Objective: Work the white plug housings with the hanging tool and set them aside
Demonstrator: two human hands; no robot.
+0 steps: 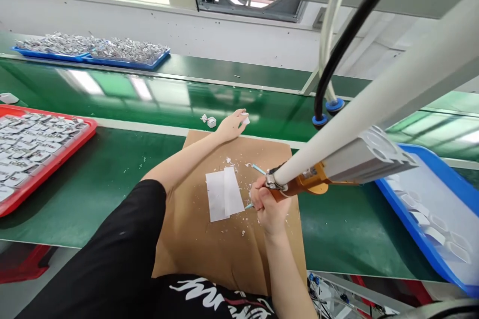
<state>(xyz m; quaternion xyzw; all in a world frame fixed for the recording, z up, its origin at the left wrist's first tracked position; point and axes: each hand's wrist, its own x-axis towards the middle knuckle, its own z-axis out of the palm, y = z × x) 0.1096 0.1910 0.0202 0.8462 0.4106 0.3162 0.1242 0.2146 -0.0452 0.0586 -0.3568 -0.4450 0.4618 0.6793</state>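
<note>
Right hand (267, 205), centre of frame: fist closed around the grip of the orange tool (304, 185), which hangs from a long white boom running to the upper right. A thin teal tip (258, 168) shows just beside the knuckles.

Left hand (232, 125), stretched up-frame past the far edge of the cardboard sheet (224, 254): fingers pinched on a small white part (245, 120) at the edge of the green belt (112, 94). Whether the part touches the belt, I cannot tell.

Risks, my judgement:
- The left arm is at full reach, so the pinch may be weak and the part could drop crooked.
- The tool's tip is near the white paper (223, 194), and a twitch of the fist could smear or snag it.
- White scraps (243, 233) litter the cardboard and could stick to parts.
- The black hose (348, 35) hangs near the boom and could catch on it.

Counts:
- hands 2, tool 1
- paper sheets 2, overlapping
- white part in hand 1, loose white part (211, 121) on the belt 1
- red tray (56, 159), left of frame, 1
- blue trays (123, 64), upper left, 2
- blue tray (411, 229), right, 1
- hoses 2
- parts in the trays too many to count
</note>
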